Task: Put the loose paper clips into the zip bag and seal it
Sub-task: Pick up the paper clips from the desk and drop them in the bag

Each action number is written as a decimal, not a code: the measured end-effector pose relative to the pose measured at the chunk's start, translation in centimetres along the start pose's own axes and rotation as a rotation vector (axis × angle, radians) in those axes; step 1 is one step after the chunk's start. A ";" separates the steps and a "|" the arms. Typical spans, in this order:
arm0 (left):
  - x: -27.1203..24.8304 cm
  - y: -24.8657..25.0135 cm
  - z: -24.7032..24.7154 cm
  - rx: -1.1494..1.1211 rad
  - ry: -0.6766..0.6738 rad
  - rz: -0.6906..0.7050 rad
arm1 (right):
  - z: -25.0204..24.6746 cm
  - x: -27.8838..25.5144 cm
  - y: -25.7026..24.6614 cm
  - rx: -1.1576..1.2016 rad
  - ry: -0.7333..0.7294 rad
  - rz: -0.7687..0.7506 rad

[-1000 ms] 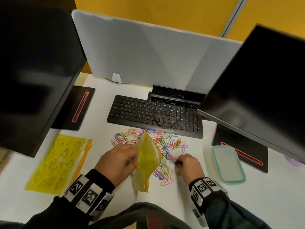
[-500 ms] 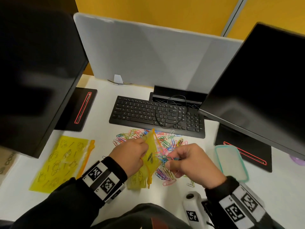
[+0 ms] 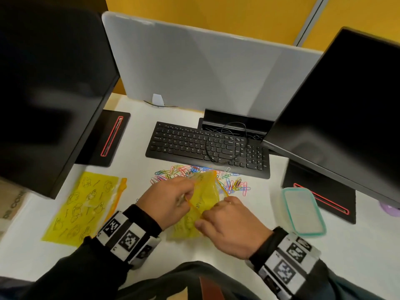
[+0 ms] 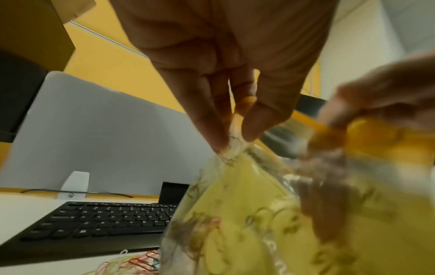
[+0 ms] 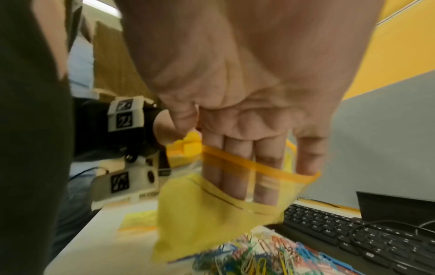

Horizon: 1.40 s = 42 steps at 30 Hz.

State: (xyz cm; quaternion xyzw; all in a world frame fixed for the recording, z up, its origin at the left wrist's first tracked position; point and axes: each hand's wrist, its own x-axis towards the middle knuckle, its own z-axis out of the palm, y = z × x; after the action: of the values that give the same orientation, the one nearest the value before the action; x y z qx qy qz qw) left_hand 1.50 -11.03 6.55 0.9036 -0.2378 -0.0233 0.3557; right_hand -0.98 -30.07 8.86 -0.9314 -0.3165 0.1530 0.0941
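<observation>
My left hand [image 3: 187, 198] pinches one rim of a yellow printed zip bag [image 3: 205, 197] between thumb and fingertips [image 4: 253, 128] and keeps its mouth apart above the white desk. My right hand [image 3: 218, 215] reaches into that mouth. Its straight fingers [image 5: 237, 178] show through the bag's [image 5: 207, 214] clear wall below the orange zip strip [image 5: 235, 158], and no clip shows between them. The bag [image 4: 235, 223] fills the lower right of the left wrist view. Several coloured paper clips [image 3: 234, 185] lie loose just beyond the bag and in front of the keyboard, seen closer as the clip pile [image 5: 259, 258].
A black keyboard [image 3: 205, 148] with a looped cable lies behind the clips. A second yellow zip bag [image 3: 84, 204] lies flat at the left. A teal-rimmed lidded container [image 3: 303, 211] sits at the right. Dark monitors on black stands flank the desk, with a grey divider behind.
My right hand left the pile on the desk, rose to the bag's mouth with clips, and now has its fingers inside. My left hand kept its hold on the bag's rim.
</observation>
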 end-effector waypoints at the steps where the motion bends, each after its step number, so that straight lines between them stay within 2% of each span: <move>1: -0.1 -0.1 0.0 -0.016 -0.004 0.016 | 0.4 0.1 -0.1 -0.070 -0.021 0.011; 3: -0.5 -0.2 0.2 -0.024 -0.014 0.018 | 0.8 0.5 -0.1 -0.098 -0.063 0.073; 5: -0.9 -0.2 0.5 -0.011 -0.026 0.007 | 0.8 0.6 0.0 -0.013 -0.048 0.078; 6: -1.0 -0.3 0.6 0.001 -0.026 0.001 | 0.8 0.5 0.4 0.127 0.022 0.063; 8: -0.9 -0.7 0.7 0.035 -0.013 -0.017 | 1.1 0.4 1.8 0.507 0.280 0.107; 9: -0.8 -0.9 0.7 0.053 -0.003 -0.026 | 1.6 0.4 3.1 0.646 0.416 0.200; 10: -0.7 -1.0 0.7 0.067 0.009 -0.031 | 2.3 0.6 4.7 0.690 0.500 0.324; 11: -0.7 -1.1 0.7 0.077 0.017 -0.035 | 3.0 1.0 6.4 0.641 0.493 0.448; 13: -0.7 -1.2 0.9 0.090 0.023 -0.040 | 4.4 1.9 9.6 0.469 0.222 0.597; 15: -0.9 -1.3 1.1 0.092 0.023 -0.048 | 5.4 2.4 11.4 0.371 -0.056 0.573; 16: -1.0 -1.3 1.1 0.092 0.024 -0.056 | 5.6 2.5 11.8 0.316 -0.139 0.537; 18: -1.2 -1.3 0.9 0.107 0.036 -0.075 | 5.8 2.5 11.8 0.205 -0.206 0.481; 20: -1.2 -1.4 0.7 0.151 0.038 -0.092 | 6.1 2.1 11.2 0.156 -0.200 0.459; 22: -1.1 -1.3 0.6 0.163 0.020 -0.108 | 6.9 1.7 10.5 0.163 -0.153 0.454; 26: -1.2 -1.0 0.7 0.115 -0.029 -0.151 | 8.7 1.6 9.5 0.171 0.051 0.481; 30: -1.1 -0.7 0.8 0.093 -0.085 -0.151 | 9.1 2.0 8.7 0.134 0.050 0.526; 32: -0.9 -0.7 0.8 0.080 -0.083 -0.130 | 8.8 1.9 8.7 0.184 0.094 0.548; 35: -0.9 -0.8 0.8 0.062 -0.035 -0.070 | 7.7 1.2 9.0 0.376 0.271 0.661; 38: -0.8 -0.8 0.9 0.041 -0.019 -0.061 | 5.0 0.3 8.2 0.771 0.472 0.748; 40: -0.8 -0.8 1.1 0.046 -0.015 -0.059 | 2.1 -0.1 6.6 1.079 0.564 0.661; 42: -0.8 -0.8 1.3 0.036 -0.019 -0.062 | -0.7 0.0 4.6 1.242 0.590 0.520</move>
State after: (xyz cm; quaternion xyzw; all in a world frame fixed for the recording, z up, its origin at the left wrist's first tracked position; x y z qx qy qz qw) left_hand 0.88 -11.01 4.97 0.9164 -0.2136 -0.0384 0.3363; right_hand 1.82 -33.69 8.25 -0.7540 0.0982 0.0643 0.6463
